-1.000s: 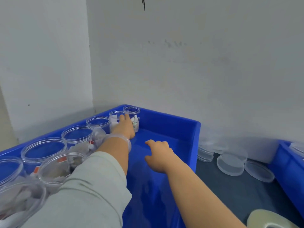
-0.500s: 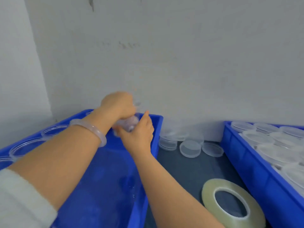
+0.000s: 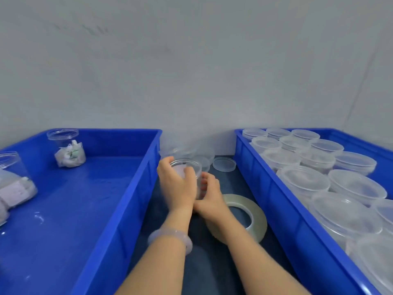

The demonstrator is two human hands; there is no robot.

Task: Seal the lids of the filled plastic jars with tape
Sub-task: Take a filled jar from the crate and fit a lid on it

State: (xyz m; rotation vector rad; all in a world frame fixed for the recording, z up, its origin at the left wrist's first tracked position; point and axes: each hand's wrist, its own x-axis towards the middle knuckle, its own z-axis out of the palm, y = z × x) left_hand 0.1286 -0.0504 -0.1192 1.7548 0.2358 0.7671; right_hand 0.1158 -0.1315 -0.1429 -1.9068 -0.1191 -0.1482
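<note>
- Grey wall behind, with a dark worktop (image 3: pixel 212 273) between the left bin (image 3: pixel 138 188) and the right bin (image 3: pixel 265 188)
- Your left hand (image 3: pixel 177 184) and right hand (image 3: pixel 211 196) both have their fingers curled round a clear jar (image 3: pixel 189 167) between the bins; blur hides its contents
- Your right forearm covers part of the tape roll (image 3: pixel 258 216), which lies flat near the hands
- One filled jar (image 3: pixel 66 147) stands at the back of the left bin; another (image 3: pixel 10 167) is cut off at the frame edge
- The nearest lidded jars (image 3: pixel 304 182) in the right bin run out of frame

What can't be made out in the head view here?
- Jar: contents and lid state, head view, covered by left hand and right hand, motion-blurred.
- Tape roll: near side and free end, behind the right forearm.
- Left-edge jars: cut off by the frame edge.
- Lids by the wall: blurred, count unclear.
</note>
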